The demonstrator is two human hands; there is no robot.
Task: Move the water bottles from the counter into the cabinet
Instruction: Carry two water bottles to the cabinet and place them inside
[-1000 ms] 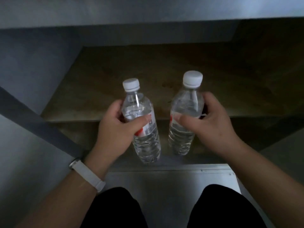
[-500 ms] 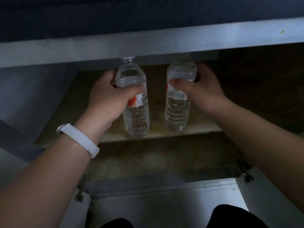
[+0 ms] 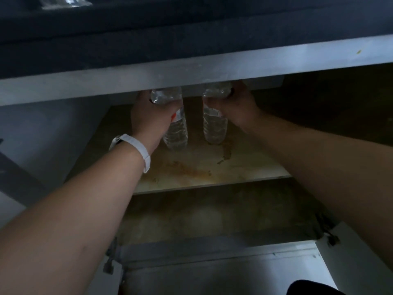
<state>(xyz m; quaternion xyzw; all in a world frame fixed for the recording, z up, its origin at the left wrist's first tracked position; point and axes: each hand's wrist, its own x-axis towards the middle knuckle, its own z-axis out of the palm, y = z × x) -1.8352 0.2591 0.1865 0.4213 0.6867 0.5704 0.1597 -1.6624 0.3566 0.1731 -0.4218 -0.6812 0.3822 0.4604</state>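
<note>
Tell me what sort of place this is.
Probably a kitchen, at an open base cabinet under a counter. Signs: the dark countertop overhead, a stained wooden shelf inside, and a hinged cabinet door standing open at the right.

Count: 2 water bottles, left bottle and right bottle, one per hand. 2 hands in frame: left hand, right hand. 1 white wristband, on the left wrist. 1 shelf inside the cabinet. 1 clear item at top edge on the surface, too cropped to identify.
</note>
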